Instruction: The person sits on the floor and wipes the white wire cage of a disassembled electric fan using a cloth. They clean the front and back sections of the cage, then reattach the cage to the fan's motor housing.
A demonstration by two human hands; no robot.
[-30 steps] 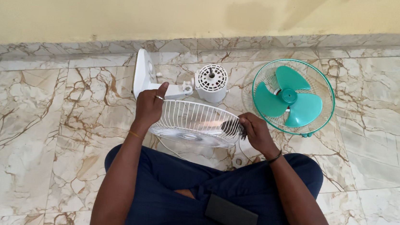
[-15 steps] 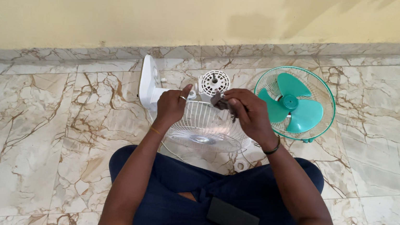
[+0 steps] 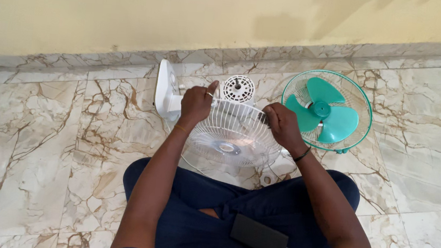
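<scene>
I sit cross-legged on a marble floor and hold a white wire fan grille (image 3: pixel 230 135) above my lap. My left hand (image 3: pixel 197 105) grips its far left rim, thumb up, a ring on one finger. On the grille's right rim my right hand (image 3: pixel 281 125) presses a small dark cloth or brush, mostly hidden by my fingers. Just beyond the grille stands the white fan motor housing (image 3: pixel 238 89), joined to a white base (image 3: pixel 164 88) lying on its side.
A teal fan blade sits inside a teal-rimmed grille (image 3: pixel 327 110) on the floor at the right. A white cable (image 3: pixel 267 170) runs under the grille. A black power bank (image 3: pixel 259 236) with a white lead rests on my lap. A yellow wall rises behind.
My right hand swept from the grille's right rim up to its top and back down to the right rim. My left hand shifted up along the left rim; the grille tilted flatter.
</scene>
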